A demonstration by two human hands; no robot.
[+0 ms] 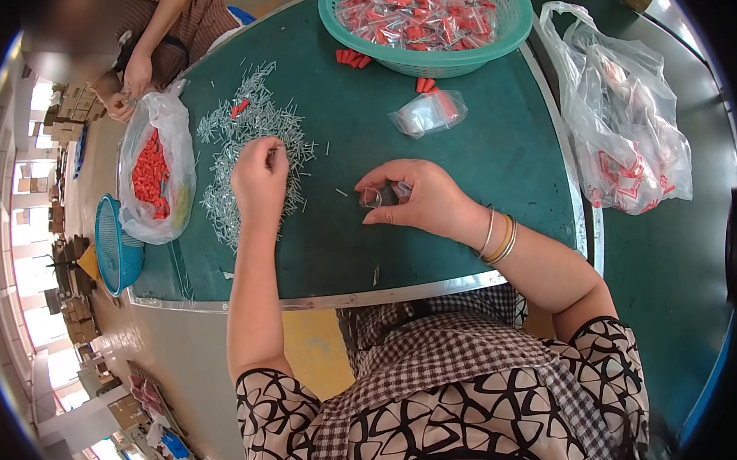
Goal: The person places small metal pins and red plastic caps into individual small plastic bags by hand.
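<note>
My left hand (260, 176) is over the pile of small metal screws (232, 162), fingers curled inward; whatever they pinch is hidden. To its right, my right hand (419, 195) holds a small transparent plastic bag (373, 198) between thumb and fingers, its mouth facing left. A single screw (341, 192) lies on the green tabletop between the two hands. Beyond my right hand rests a stack of transparent zip bags (428, 114), with red plastic plugs (425, 85) just behind it. Two more red plugs (240, 108) lie on the screw pile.
A green basket (425, 65) full of filled bags stands at the back. On the left are a plastic sack (183, 140) of red plugs and a blue basket (109, 243). A plastic carrier bag (629, 110) lies right. Another person's hands (132, 84) work at upper left.
</note>
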